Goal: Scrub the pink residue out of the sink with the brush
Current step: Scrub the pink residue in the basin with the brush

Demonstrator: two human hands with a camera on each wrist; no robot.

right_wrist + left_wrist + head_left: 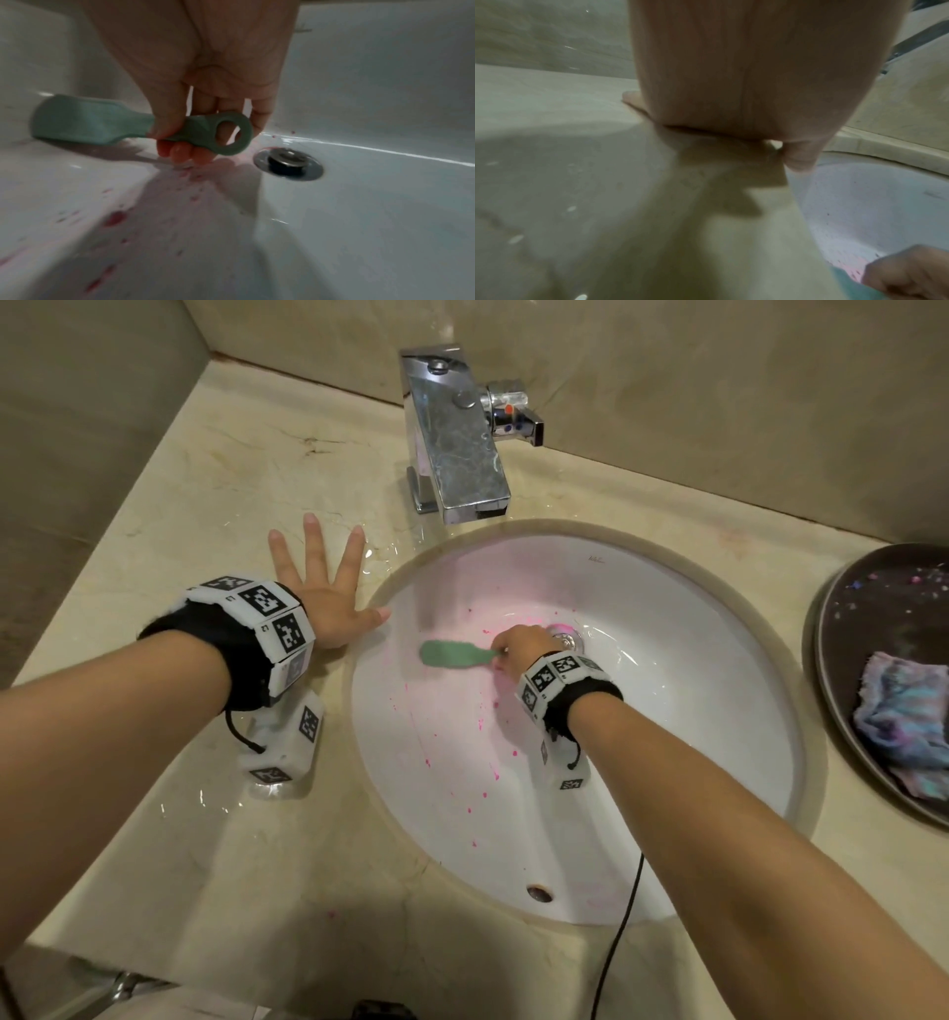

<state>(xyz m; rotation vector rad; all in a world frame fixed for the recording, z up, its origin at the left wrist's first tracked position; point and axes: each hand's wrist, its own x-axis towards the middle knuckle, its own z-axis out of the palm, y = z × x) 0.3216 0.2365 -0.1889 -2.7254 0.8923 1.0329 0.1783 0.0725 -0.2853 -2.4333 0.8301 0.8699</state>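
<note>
A green brush (452,654) (107,123) lies with its head against the left slope of the white sink (693,711), bristles down. My right hand (521,649) (195,134) grips its handle near the ring end, just left of the metal drain (567,639) (287,162). Pink residue (462,752) (115,219) is spattered and smeared over the sink's left and front slopes. My left hand (323,588) (744,81) lies flat on the wet counter left of the sink, fingers spread and holding nothing.
A chrome faucet (452,439) stands behind the sink. At the right edge a dark round tray (847,618) holds a crumpled blue-purple cloth (904,726). A black cable (621,942) hangs over the sink's front rim. The beige counter (205,516) meets walls at the left and back.
</note>
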